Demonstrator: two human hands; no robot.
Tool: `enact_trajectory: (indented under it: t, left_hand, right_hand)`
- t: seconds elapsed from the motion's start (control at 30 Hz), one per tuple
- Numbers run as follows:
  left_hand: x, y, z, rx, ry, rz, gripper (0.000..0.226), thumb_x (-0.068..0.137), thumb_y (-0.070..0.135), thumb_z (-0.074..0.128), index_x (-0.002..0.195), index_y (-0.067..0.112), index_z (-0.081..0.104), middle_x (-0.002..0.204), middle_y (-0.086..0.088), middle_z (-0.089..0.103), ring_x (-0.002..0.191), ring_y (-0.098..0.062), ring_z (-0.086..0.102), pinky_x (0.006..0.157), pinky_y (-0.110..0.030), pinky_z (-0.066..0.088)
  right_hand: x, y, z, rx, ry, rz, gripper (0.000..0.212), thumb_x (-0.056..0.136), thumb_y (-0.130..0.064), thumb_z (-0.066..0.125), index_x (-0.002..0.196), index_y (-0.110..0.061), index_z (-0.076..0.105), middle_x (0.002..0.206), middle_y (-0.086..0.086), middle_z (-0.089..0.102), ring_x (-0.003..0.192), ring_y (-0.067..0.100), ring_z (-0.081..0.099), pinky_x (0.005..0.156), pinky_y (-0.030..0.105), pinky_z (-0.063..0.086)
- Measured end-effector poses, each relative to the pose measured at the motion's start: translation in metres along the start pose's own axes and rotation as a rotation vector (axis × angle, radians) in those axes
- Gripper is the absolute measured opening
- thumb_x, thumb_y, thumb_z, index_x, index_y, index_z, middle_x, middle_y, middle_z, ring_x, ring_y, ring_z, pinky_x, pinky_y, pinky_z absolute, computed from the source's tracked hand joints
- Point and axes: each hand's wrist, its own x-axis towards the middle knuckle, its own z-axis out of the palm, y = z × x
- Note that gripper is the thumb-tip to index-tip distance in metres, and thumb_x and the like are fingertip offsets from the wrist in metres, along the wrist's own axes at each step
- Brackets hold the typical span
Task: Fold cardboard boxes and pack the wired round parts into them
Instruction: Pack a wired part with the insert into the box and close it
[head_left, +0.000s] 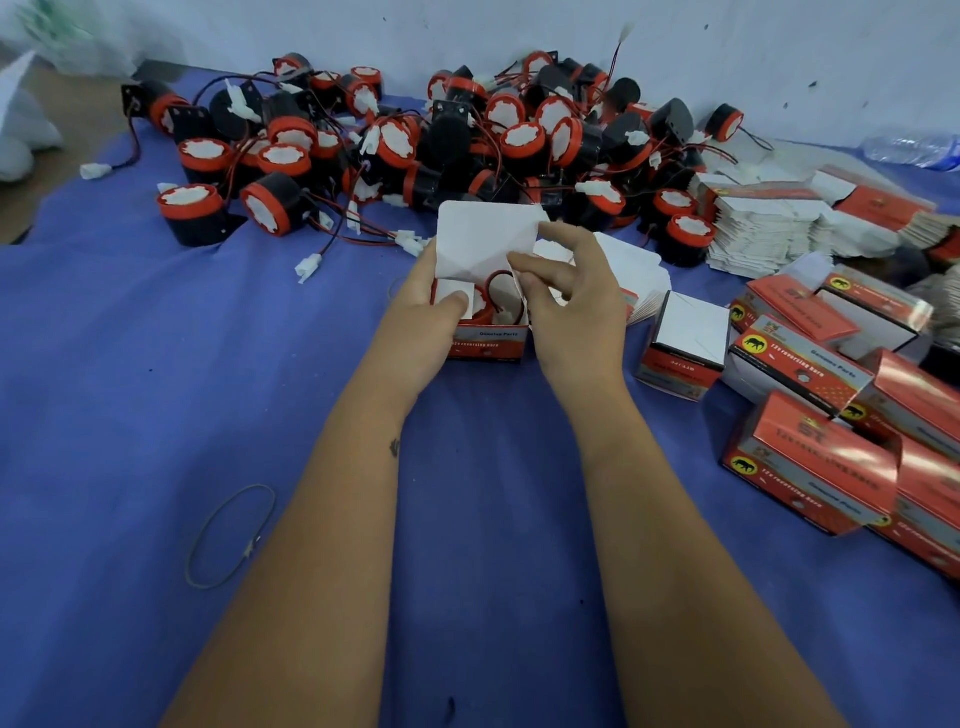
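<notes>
Both hands hold one small box (488, 340) on the blue cloth (156, 389), its top not yet closed.

The left hand (431, 312) grips the box's left side, thumb pressing a side flap down inside; the right hand (566, 296) pinches the white lid flap (483, 234), which stands upright. A wired round part (491, 306) already sits inside, red wire looping up. I'd tuck that wire and its connector below the rim first, then fold the lid over and seat its tab.
</notes>
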Motion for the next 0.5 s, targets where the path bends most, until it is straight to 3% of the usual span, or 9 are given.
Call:
enact_trajectory:
  t: [0.1,0.2,0.37,0.5]
  left_hand:
    - [-0.002,0.0,0.005,-0.051,0.036,-0.025,0.038,0.099,0.017,0.045,0.131,0.036,0.052,0.119,0.012,0.064,0.11,-0.008,0.06,0.096,-0.029,0.05]
    - [-0.001,0.001,0.013,-0.132,0.15,-0.059,0.014,0.098,0.033,0.052,0.111,0.033,0.057,0.108,0.014,0.067,0.103,-0.006,0.063,0.089,-0.031,0.052]
    - [0.002,0.001,0.02,-0.097,0.246,-0.019,0.025,0.093,0.031,0.064,0.117,0.026,0.058,0.106,0.015,0.067,0.096,-0.001,0.064,0.081,-0.023,0.053]
    - [0.003,0.001,0.02,-0.106,0.25,-0.012,0.02,0.092,0.026,0.065,0.109,0.029,0.057,0.104,0.015,0.066,0.096,-0.002,0.064,0.08,-0.024,0.054]
  right_hand:
    - [-0.004,0.001,0.003,0.022,-0.004,-0.002,0.03,0.092,-0.001,0.056,0.108,-0.026,0.054,0.09,-0.022,0.068,0.094,-0.011,0.061,0.077,0.004,0.041]
    - [-0.004,0.002,0.003,0.039,0.003,-0.013,0.023,0.093,-0.002,0.057,0.103,-0.022,0.057,0.09,-0.021,0.068,0.095,-0.008,0.063,0.077,0.007,0.044]
    - [-0.004,0.003,0.004,0.047,0.011,-0.029,0.024,0.092,0.0,0.056,0.099,-0.023,0.057,0.092,-0.018,0.069,0.097,-0.006,0.064,0.081,0.016,0.05]
    - [-0.004,0.003,0.004,0.04,0.007,-0.021,0.025,0.092,0.0,0.056,0.099,-0.023,0.057,0.092,-0.017,0.07,0.097,-0.005,0.064,0.083,0.019,0.051]
